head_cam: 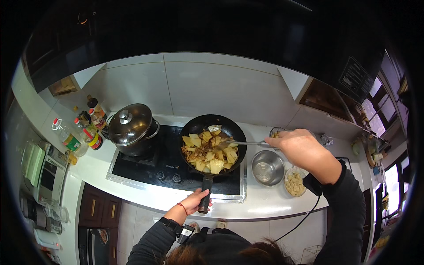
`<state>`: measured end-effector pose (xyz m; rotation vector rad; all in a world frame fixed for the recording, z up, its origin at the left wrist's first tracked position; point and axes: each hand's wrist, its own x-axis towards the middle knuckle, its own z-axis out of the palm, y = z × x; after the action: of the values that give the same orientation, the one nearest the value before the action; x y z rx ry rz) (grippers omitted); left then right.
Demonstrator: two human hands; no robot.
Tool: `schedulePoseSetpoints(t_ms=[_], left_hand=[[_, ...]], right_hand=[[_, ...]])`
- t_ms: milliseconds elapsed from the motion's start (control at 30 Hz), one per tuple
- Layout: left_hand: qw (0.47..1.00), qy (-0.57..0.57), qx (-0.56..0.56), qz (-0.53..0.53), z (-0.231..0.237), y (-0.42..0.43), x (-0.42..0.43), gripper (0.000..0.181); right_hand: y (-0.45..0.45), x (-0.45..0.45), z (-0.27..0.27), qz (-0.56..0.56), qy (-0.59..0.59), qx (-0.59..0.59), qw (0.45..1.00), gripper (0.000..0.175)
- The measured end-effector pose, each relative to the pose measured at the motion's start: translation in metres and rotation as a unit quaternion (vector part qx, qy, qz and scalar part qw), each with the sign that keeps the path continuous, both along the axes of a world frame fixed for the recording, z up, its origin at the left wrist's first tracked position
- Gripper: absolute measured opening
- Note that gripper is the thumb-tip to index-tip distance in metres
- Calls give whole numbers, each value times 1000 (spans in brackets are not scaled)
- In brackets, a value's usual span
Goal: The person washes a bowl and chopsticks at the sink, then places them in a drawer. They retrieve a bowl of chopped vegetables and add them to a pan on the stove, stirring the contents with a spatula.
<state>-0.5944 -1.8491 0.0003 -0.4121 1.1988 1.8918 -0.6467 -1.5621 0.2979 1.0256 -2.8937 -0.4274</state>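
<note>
A black wok [238,129] stands on the right part of the glass cooktop [139,172]. My left hand [195,201] is closed around the wok's dark handle [207,185]. From the right, my right hand [291,142] grips a metal spatula [246,143], whose far end is among the food in the wok. Flat yellowish slices [217,166], which look like potato, lie there with browned shreds or bits. Just right of the cooktop, below my right hand, are a steel bowl [267,168] and a bowl of pale diced food [295,182]. A glass bowl [276,132] is partly hidden behind the hand.
A lidded pot [131,127] occupies the cooktop's left side. Several sauce and oil bottles [91,132] stand left of it, against the wall. The dark range hood [212,29] overhangs the back. A microwave or small oven [51,179] sits at the far left.
</note>
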Motion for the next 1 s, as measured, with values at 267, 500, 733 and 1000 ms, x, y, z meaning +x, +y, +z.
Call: schedulePoseSetpoints(t_ms=[267,500,733,1000], left_hand=[[1000,8,0,-9,-4,-1,-1,33],[1000,-3,-2,-6,-2,0,0,34],[1000,7,-13,-2,2,1,0,32],[1000,0,4,-5,-5,-1,-1,35]], right_hand=[[-23,6,-77,16,4,7,1000,37],[-28,-11,-136,-34,83,6,996,42],[-15,0,-76,-28,-44,-37,998,45],[-51,0,-105,-83,-81,1,993,41]])
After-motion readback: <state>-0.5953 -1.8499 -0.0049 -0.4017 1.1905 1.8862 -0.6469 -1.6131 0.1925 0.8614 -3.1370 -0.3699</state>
